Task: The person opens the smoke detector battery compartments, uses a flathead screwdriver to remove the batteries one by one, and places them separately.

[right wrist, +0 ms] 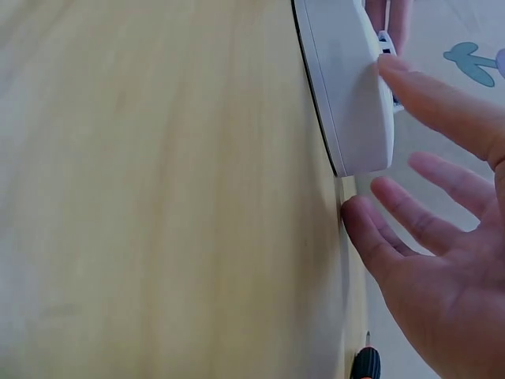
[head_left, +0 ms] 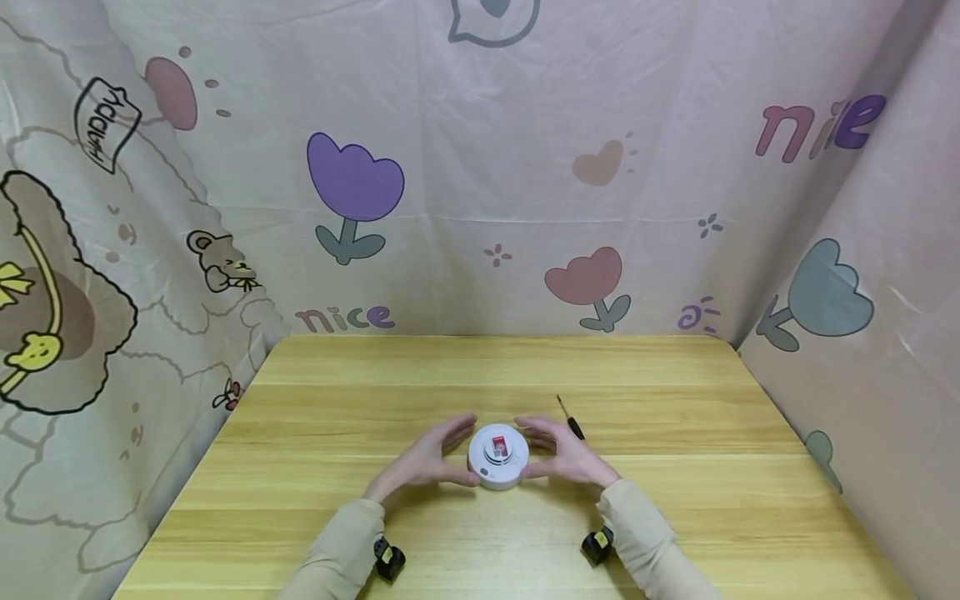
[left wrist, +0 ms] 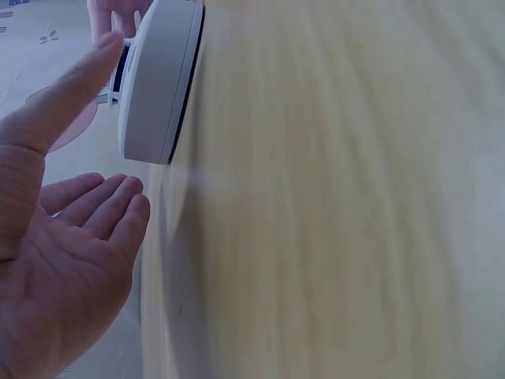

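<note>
A round white smoke detector [head_left: 498,472] with a red label on its raised centre sits flat on the wooden table. To its left is my left hand [head_left: 432,454], fingers spread and gently bent, palm toward the detector. My right hand [head_left: 562,452] mirrors it on the other side. Both thumbs come close to the detector's near edge; whether they touch it I cannot tell. In the left wrist view, a gap separates the fingers [left wrist: 110,209] from the white casing [left wrist: 162,87]. The right wrist view likewise shows the fingers apart from the casing.
A small screwdriver [head_left: 572,421] with a black handle lies just beyond the right hand. Black wrist cameras [head_left: 388,560] hang under both sleeves. The wooden table [head_left: 337,367] ends at a patterned cloth [head_left: 465,167] behind it, with more cloth at both sides.
</note>
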A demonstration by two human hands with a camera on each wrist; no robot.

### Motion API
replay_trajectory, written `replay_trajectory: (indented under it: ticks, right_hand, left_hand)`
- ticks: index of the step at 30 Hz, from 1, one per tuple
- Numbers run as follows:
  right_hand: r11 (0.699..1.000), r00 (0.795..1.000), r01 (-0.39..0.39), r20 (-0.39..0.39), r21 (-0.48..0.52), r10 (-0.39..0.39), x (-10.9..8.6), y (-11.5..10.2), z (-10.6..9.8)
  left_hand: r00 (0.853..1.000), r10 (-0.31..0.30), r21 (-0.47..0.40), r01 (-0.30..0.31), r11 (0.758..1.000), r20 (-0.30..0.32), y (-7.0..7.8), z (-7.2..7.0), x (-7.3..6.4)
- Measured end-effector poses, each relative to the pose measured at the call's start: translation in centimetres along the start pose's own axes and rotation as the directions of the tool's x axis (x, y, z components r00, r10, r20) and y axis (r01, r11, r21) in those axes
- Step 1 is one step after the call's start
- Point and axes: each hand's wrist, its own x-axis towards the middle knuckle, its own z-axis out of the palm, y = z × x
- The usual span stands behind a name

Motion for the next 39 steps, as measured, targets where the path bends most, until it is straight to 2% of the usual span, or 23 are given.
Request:
replay_trajectory:
  ticks: [4, 12, 16, 20, 27, 39]
  right_hand:
    - [1.0, 1.0, 0.018, 0.024, 0.0, -0.018, 0.1, 0.0, 0.1]
    - [1.0, 0.999, -0.018, 0.047, 0.005, 0.018, 0.4, 0.3, 0.2]
    - [0.999, 0.999, -0.03, 0.043, -0.027, 0.031, 0.3, 0.1, 0.3]
    - [0.998, 0.998, -0.038, 0.046, -0.046, 0.04, 0.1, -1.0, 0.5]
    - [0.998, 0.997, -0.05, 0.051, -0.048, 0.053, -0.2, -2.7, 0.4]
    - [0.997, 0.998, -0.042, 0.039, -0.064, 0.044, -0.2, -2.6, 0.5]
  left_hand:
    - [1.0, 0.018, -0.071, -0.016, 0.997, 0.026, -0.3, 0.2, 0.2]
    - [0.998, 0.058, -0.089, -0.055, 0.995, 0.032, -0.5, 0.4, 0.3]
    - [0.998, 0.053, -0.127, -0.048, 0.991, 0.038, -0.4, 0.5, 0.3]
    - [0.997, 0.052, -0.164, -0.043, 0.986, 0.051, -0.5, 0.6, 0.3]
    - [0.998, 0.037, -0.155, -0.028, 0.987, 0.053, -0.6, 0.9, 0.5]
    - [0.999, 0.011, -0.119, -0.004, 0.993, 0.053, -0.5, 1.0, 0.7]
